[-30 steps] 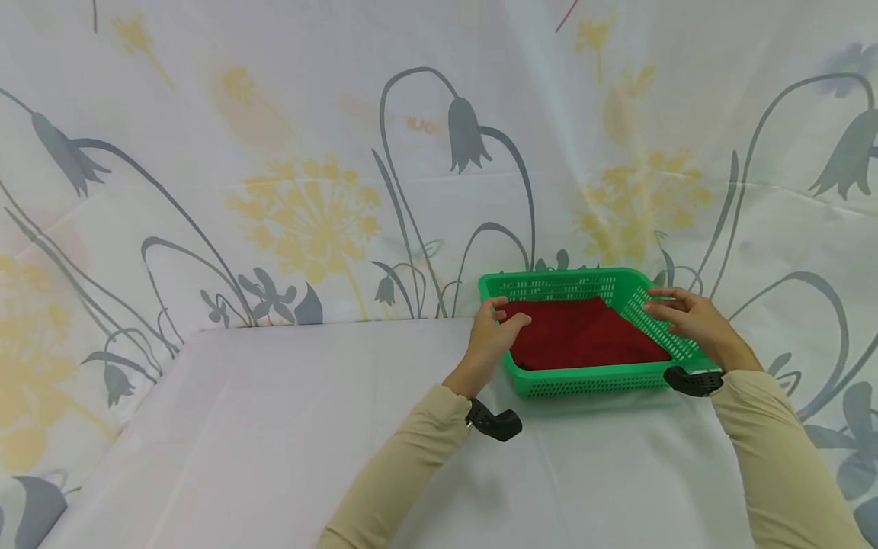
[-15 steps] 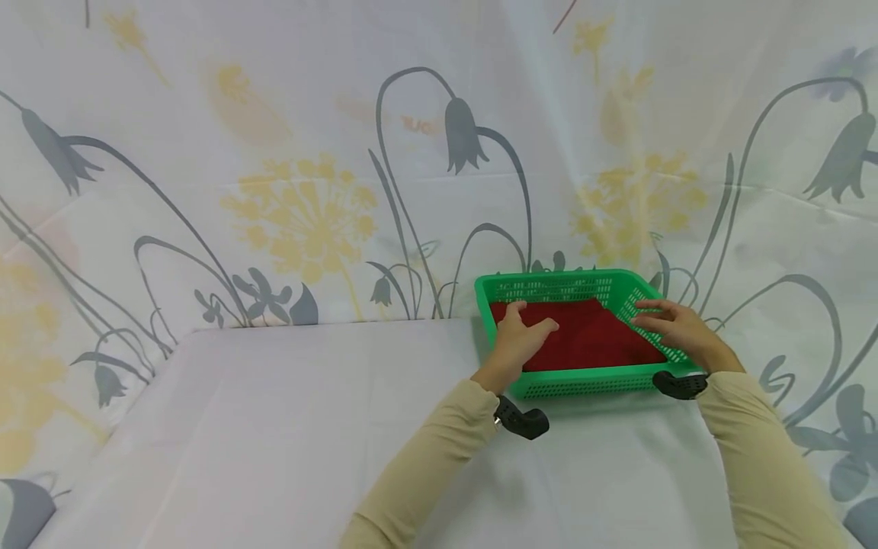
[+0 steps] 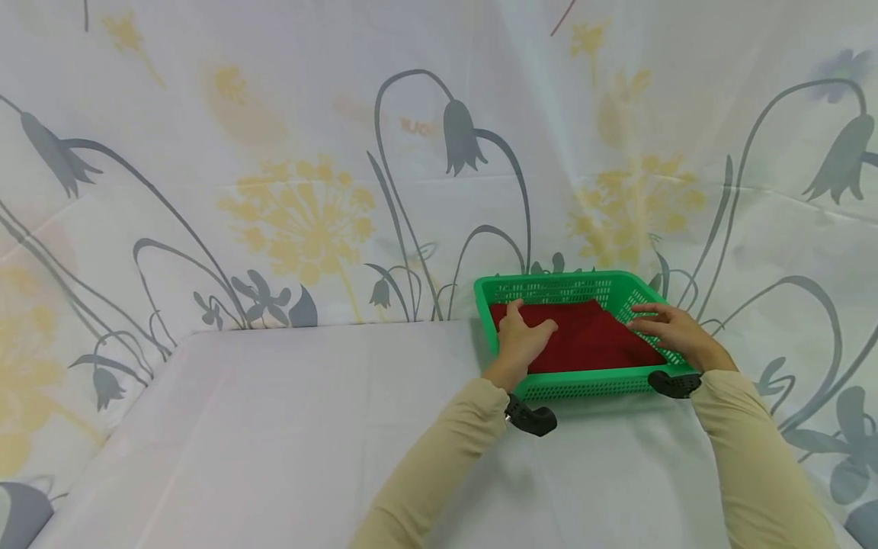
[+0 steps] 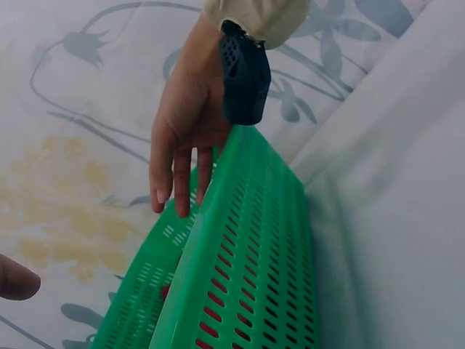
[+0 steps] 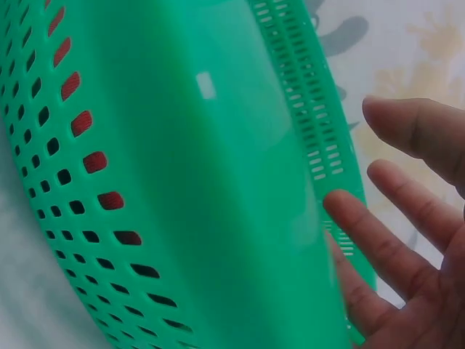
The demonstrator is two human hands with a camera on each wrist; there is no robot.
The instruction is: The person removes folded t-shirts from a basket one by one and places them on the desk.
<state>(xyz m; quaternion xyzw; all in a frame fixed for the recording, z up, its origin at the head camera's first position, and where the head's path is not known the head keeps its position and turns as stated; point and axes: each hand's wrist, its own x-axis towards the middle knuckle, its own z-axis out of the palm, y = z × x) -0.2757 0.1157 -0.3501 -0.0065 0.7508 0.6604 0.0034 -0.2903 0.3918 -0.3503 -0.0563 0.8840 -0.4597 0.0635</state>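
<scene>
Resting now on the red cloth (image 3: 583,335) (fingers (image 3: 531,329) spread), both hands moved inward.

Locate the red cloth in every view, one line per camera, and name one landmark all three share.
Head: red cloth right of centre, inside the green basket.
Left wrist: only red glimpses through the basket wall's holes, bottom centre.
Right wrist: red behind the holes, upper left.
Shared landmark: the green basket.
</scene>
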